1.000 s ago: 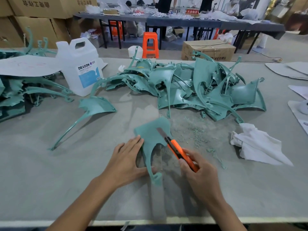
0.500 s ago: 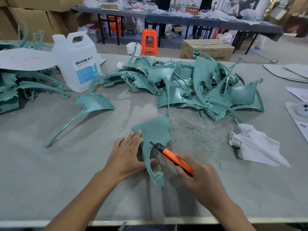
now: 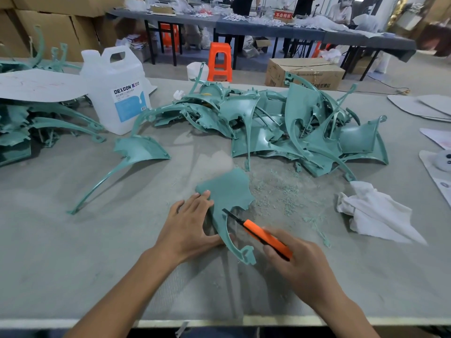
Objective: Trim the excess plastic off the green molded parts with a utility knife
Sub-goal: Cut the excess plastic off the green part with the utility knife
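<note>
A green molded part point(image 3: 228, 191) lies flat on the grey table point(image 3: 73, 252) in front of me, its thin curved leg ending in a small hook near me. My left hand point(image 3: 188, 228) presses it down with straight fingers, thumb against the leg. My right hand point(image 3: 300, 262) grips an orange utility knife point(image 3: 266, 237). The dark blade tip touches the inner edge of the part's leg. Green shavings point(image 3: 280, 193) are scattered to the right of the part.
A big pile of green parts point(image 3: 292, 128) fills the middle of the table, one single part point(image 3: 136, 152) lies left of it, more are stacked at far left point(image 3: 22, 128). A white DEXCON jug point(image 3: 117, 91) stands behind. A white rag point(image 3: 375, 213) lies right.
The knife has slid back along the part's inner edge toward me, from the wide upper section down to the leg. My left hand stays pressed on the part.
</note>
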Action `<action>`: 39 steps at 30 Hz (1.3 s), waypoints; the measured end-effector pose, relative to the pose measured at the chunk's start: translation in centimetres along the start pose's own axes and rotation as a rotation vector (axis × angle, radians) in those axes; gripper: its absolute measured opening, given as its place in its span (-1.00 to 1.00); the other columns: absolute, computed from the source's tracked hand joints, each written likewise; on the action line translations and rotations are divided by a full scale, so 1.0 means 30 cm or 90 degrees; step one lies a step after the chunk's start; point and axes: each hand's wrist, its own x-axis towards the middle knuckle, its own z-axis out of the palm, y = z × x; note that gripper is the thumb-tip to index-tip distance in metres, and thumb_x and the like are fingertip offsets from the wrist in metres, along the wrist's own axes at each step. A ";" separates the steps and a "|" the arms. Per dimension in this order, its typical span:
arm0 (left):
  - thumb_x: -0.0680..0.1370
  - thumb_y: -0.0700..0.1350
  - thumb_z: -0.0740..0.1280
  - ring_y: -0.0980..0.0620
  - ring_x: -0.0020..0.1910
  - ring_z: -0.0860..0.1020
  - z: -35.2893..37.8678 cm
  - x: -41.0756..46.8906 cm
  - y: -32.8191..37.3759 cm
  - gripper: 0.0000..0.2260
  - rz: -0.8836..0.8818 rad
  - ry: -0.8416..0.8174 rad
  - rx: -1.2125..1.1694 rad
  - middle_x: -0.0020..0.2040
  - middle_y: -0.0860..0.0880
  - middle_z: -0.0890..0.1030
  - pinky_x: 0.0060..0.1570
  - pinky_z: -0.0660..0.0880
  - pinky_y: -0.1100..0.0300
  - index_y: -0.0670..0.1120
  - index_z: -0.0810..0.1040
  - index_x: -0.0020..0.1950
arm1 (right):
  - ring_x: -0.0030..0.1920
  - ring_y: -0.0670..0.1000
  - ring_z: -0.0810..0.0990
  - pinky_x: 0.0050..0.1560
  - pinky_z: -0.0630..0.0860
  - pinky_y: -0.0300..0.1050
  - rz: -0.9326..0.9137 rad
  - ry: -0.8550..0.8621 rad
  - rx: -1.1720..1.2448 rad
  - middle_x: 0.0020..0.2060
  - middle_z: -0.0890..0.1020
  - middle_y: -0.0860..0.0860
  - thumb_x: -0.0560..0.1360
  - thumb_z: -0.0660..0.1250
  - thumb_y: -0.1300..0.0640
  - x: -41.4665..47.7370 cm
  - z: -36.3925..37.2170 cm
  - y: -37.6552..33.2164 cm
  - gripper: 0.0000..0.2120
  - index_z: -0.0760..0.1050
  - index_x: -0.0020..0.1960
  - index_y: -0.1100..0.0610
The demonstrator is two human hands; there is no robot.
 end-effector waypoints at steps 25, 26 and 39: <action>0.25 0.67 0.05 0.14 0.60 -0.10 -0.024 -0.008 0.016 -0.04 0.013 -0.026 0.004 0.63 0.12 0.03 0.54 -0.05 0.02 0.17 0.25 0.52 | 0.13 -0.05 0.63 0.07 0.52 -0.16 0.095 0.032 0.030 0.17 0.66 -0.12 0.56 0.37 -0.04 -0.043 0.048 -0.047 -0.57 0.45 0.41 -0.22; 0.26 0.66 0.07 0.13 0.60 -0.07 -0.023 -0.009 0.016 -0.05 0.014 -0.021 0.009 0.63 0.12 0.05 0.53 -0.03 0.02 0.16 0.26 0.52 | 0.12 -0.05 0.63 0.06 0.51 -0.17 0.095 0.025 0.023 0.16 0.66 -0.11 0.57 0.36 -0.05 -0.040 0.048 -0.047 -0.57 0.43 0.42 -0.23; 0.24 0.67 0.06 0.09 0.59 0.02 -0.024 -0.012 0.023 -0.05 0.004 -0.006 0.033 0.61 0.11 0.13 0.49 0.04 0.01 0.18 0.29 0.51 | 0.02 -0.05 0.64 -0.01 0.52 -0.15 0.108 0.032 0.030 0.09 0.70 -0.08 0.57 0.35 -0.06 -0.034 0.048 -0.036 -0.57 0.41 0.42 -0.27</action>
